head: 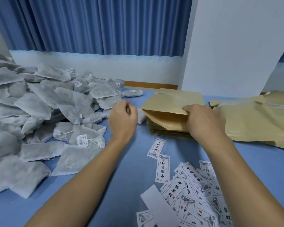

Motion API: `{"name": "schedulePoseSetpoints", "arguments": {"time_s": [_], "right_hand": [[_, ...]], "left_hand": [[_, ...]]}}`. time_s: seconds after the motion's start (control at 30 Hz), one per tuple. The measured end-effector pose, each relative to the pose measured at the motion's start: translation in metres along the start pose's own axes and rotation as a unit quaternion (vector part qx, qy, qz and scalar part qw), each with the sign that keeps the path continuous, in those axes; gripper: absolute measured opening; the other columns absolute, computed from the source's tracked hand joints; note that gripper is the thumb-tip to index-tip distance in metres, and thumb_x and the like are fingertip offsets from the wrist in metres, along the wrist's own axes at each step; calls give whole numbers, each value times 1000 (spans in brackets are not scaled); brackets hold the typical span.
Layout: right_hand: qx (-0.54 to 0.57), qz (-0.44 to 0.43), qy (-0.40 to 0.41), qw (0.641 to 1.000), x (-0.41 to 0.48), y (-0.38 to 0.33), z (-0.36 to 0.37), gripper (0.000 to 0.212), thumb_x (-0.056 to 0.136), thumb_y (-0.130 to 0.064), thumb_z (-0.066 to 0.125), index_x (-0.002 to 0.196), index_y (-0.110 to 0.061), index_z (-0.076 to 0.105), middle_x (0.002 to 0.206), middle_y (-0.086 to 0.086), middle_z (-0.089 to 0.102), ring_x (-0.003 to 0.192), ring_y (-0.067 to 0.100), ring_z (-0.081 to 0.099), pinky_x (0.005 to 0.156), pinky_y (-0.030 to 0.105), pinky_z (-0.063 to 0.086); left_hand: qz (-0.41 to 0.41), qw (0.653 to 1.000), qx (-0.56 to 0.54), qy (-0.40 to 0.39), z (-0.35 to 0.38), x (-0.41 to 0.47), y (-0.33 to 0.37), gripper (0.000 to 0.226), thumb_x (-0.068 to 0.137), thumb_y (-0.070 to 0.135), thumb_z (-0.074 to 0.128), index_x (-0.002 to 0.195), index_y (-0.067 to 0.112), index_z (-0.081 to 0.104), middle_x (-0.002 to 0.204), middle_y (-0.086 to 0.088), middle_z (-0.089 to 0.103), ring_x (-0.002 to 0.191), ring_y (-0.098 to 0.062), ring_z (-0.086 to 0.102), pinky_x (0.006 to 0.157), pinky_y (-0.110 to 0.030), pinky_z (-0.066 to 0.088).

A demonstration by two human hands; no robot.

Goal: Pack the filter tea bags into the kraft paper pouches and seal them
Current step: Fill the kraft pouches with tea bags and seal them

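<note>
A big heap of grey-white filter tea bags (pixel 39 112) covers the left of the blue table (pixel 129 161). My right hand (pixel 205 122) pinches the upper lip of a kraft paper pouch (pixel 174 100) and holds its mouth open on top of a stack of flat pouches (pixel 167 133). At the pouch mouth, my left hand (pixel 123 117) is curled round the near end of one tea bag (pixel 141 116). The bag's far end lies at the opening. The left hand is blurred.
More kraft pouches (pixel 256 122) lie spread at the right. Several printed paper labels (pixel 187 194) are scattered at the front right. A lone tea bag (pixel 133 93) lies behind the pouch. Blue curtain and a white wall stand behind the table.
</note>
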State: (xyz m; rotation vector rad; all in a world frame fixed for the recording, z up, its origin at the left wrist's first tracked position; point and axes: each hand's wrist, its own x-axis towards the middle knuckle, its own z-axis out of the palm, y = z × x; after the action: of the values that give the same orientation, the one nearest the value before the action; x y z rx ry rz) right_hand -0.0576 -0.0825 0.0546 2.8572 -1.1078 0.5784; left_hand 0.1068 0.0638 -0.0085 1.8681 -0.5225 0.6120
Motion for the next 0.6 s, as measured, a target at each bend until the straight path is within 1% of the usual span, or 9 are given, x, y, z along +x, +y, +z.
{"name": "schedulePoseSetpoints", "arguments": {"time_s": [0.03,0.07,0.13,0.2,0.23,0.3,0.4,0.5,0.6], "right_hand": [[-1,0,-2,1000,0,-1,1,56,77,3,47,115,-34,66,103,5,66,98,33,61,60,29,28],[-1,2,-3,1000,0,-2,1,56,77,3,47,115,-33,66,102,4,67,97,32,61,58,29,27],[2,11,1,1000,1,-1,1,55,77,3,48,115,-33,66,96,3,64,93,31,60,56,28,27],[-4,19,9,1000,0,2,1,54,78,3,48,113,-33,66,79,-1,53,83,30,54,52,27,25],[-9,22,11,1000,0,4,1,54,79,4,48,113,-33,66,72,-3,46,79,30,51,50,26,23],[-14,21,13,1000,0,6,0,53,82,3,48,114,-35,66,68,-5,40,77,29,48,49,25,22],[-14,23,19,999,4,7,0,51,84,1,47,115,-36,66,69,-5,39,78,29,48,49,25,21],[-13,27,20,999,4,5,1,48,84,1,48,113,-33,66,69,-4,41,76,29,47,49,26,22],[-11,29,21,999,4,6,3,48,84,1,48,113,-33,66,68,-4,40,76,29,46,51,27,24]], "left_hand": [[-30,996,72,-34,5,12,-14,19,90,27,55,105,17,62,104,-5,62,100,-28,57,80,-45,50],[-44,986,138,-88,10,21,-29,37,90,30,58,125,20,56,125,-8,56,119,-31,50,92,-48,47],[-57,951,224,-206,17,33,-56,69,90,37,59,152,30,28,156,-9,30,144,-34,25,108,-60,34],[-69,921,260,-283,24,36,-74,78,93,46,56,157,34,12,162,-3,19,149,-31,14,113,-66,23],[-65,913,272,-297,26,35,-79,76,94,49,54,156,32,14,161,-2,23,148,-30,18,113,-65,23],[-35,920,285,-268,27,33,-83,61,95,45,53,148,26,32,151,-4,40,138,-32,34,108,-57,34],[14,950,251,-186,24,27,-79,30,96,27,55,125,17,55,122,-10,62,114,-36,51,89,-48,47],[-14,985,124,-118,21,15,-65,16,96,19,52,105,12,63,97,-11,69,96,-34,59,76,-43,49],[-57,997,-47,21,16,6,-35,16,98,19,56,99,7,65,87,-7,65,86,-30,60,70,-29,38]]}}
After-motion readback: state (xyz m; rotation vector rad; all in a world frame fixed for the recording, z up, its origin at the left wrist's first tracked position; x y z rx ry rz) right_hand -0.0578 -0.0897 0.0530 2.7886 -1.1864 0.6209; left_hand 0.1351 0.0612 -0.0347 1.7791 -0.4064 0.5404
